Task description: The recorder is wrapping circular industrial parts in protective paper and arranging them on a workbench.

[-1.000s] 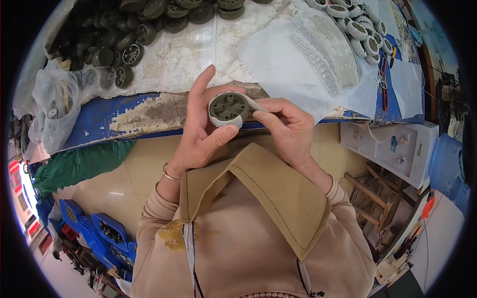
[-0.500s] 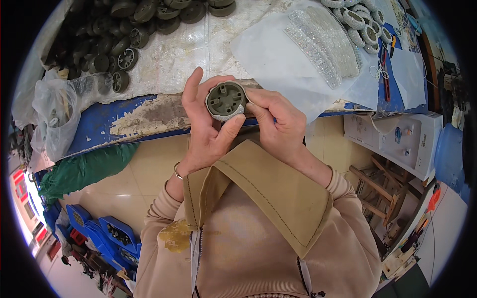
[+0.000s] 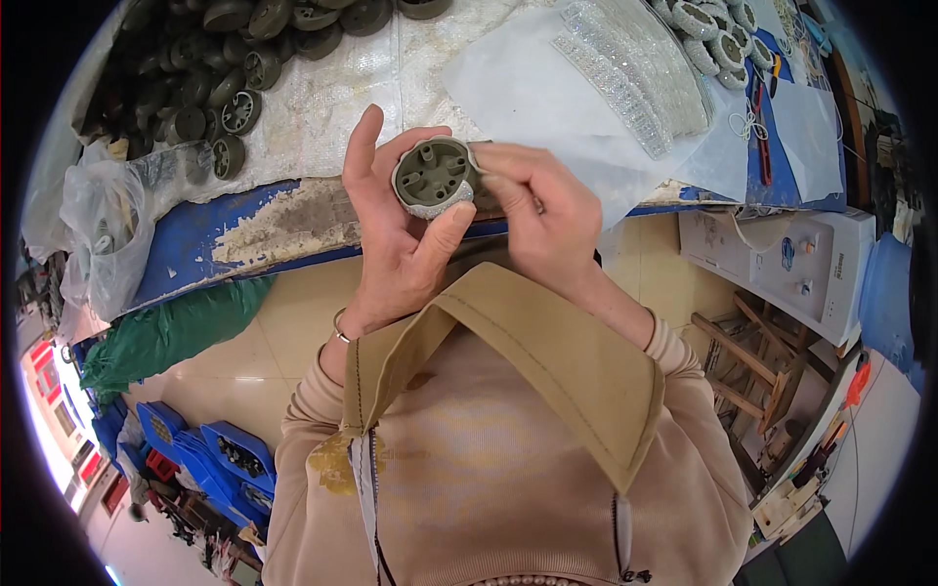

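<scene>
One grey plastic wheel (image 3: 435, 176), hub facing you: your left hand (image 3: 396, 234) grips its rim, your right hand (image 3: 537, 210) pinches its edge, above the surface (image 3: 322, 107) of loose wheels (image 3: 210, 107).

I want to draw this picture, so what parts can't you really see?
- Head view: the far side of the grey wheel is hidden by the left hand gripping it.
- The right hand covers the wheel's right edge and the glittery strip there.
- The pile of dark wheels is cut off by the top rim.
- What is in the clear bag is too blurred to tell.
</scene>
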A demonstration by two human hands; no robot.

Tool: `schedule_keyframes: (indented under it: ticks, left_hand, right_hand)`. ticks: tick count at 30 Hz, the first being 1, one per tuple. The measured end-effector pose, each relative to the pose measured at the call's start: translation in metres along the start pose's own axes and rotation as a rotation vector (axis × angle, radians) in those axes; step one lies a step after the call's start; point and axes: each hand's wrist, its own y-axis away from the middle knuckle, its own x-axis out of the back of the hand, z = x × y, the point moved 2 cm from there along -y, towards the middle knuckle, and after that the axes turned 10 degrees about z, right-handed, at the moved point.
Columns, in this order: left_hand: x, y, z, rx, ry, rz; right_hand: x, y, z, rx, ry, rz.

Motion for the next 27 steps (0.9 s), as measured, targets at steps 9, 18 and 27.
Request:
schedule_keyframes:
  ticks: [9,18,27]
  left_hand:
    - [-0.004,0.005,-0.008,-0.079,0.043,0.074]
    - [-0.008,0.000,-0.010,-0.071,0.002,0.101]
    - [-0.002,-0.010,-0.007,-0.050,-0.101,0.091]
  right_hand:
    - [-0.008,0.005,0.010,-0.130,-0.168,0.117]
    - [-0.014,0.007,0.012,0.248,0.120,0.184]
    - [-0.017,0.013,0.007,0.391,0.275,0.070]
